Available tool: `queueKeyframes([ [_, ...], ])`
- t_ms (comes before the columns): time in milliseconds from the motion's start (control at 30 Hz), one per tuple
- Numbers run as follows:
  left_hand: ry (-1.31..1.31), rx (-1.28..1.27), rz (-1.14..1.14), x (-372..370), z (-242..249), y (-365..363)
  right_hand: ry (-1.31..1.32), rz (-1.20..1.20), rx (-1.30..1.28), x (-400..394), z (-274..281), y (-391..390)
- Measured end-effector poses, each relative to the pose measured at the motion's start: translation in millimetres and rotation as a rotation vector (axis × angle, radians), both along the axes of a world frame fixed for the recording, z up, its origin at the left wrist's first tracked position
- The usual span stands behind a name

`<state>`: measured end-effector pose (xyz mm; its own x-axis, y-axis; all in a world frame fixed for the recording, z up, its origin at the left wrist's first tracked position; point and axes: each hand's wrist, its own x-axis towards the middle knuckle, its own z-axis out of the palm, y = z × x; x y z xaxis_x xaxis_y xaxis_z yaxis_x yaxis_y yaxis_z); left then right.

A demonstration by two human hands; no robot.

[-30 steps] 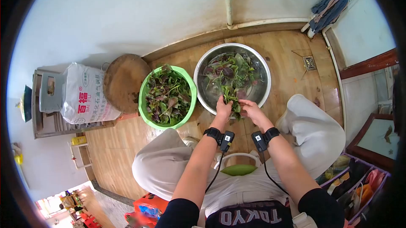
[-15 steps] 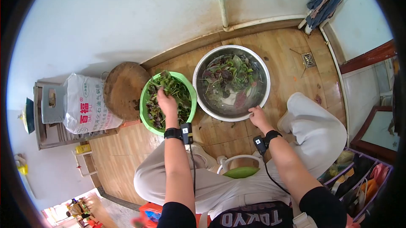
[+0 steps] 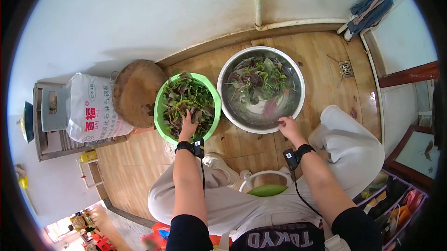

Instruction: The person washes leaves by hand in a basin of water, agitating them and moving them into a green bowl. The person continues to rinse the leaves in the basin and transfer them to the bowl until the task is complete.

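Observation:
My left hand (image 3: 188, 126) rests over the near part of a light green plastic basin (image 3: 217, 106), its fingers apart on the leaves. That basin is heaped with green and purple leafy greens (image 3: 186, 99). To its right stands a round stainless steel basin (image 3: 298, 76) of water, where more leafy greens (image 3: 256, 76) float toward the far side. My right hand (image 3: 289, 127) pinches the steel basin's near right rim, thumb and fingers closed on it. Both wrists wear black straps with small devices.
Left of the green basin are a round wooden board (image 3: 137, 93) and a white printed bag (image 3: 93, 109) on a low rack. A floor drain (image 3: 346, 69) lies to the right, below a hanging mop (image 3: 371, 9). A purple-edged crate (image 3: 396, 204) stands beside my right knee.
My left hand has let go of a bunch of leaves and drawn back toward me over the green basin. My right hand stays on the steel rim. The view has shifted slightly.

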<state>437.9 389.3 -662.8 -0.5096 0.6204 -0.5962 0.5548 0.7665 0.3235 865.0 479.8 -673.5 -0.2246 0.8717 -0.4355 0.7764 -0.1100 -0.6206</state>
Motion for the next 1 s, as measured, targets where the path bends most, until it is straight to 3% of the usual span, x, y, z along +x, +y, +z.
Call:
queueKeyframes([
  [67,-0.081,0.057,-0.058,-10,-11,-12,0.018,-0.004,0.019,1,-1,0],
  [167,-0.091,0.003,-0.077,-3,12,-4,0.059,-0.034,-0.013,3,0,5],
  [367,0.168,0.008,-0.125,14,75,34,0.158,-0.108,-0.020,5,2,3],
  [433,-0.003,0.008,0.265,29,101,45,0.112,-0.170,-0.002,1,3,3],
  [500,0.033,0.092,0.219,9,74,41,0.057,-0.119,0.030,-1,2,5],
  [567,0.605,0.442,-0.183,-5,46,36,-0.006,-0.064,0.059,-4,-1,7],
  [633,0.546,0.579,-0.104,36,68,53,0.021,-0.018,0.085,-4,-6,13],
  [767,-0.190,0.422,0.073,120,56,66,0.062,-0.003,0.114,-12,-22,36],
  [833,-0.099,0.409,-0.242,149,13,56,0.086,0.087,0.174,-14,-36,47],
  [867,-0.109,0.405,-0.235,162,7,48,0.077,0.092,0.168,-14,-33,53],
  [933,0.524,0.217,-0.864,186,0,32,-0.029,0.247,0.043,-16,-17,70],
  [967,0.514,0.214,-0.858,194,-1,33,-0.038,0.253,0.036,-15,-13,80],
  [1000,0.288,0.164,-0.863,199,1,33,-0.120,0.298,0.002,-15,-12,90],
])
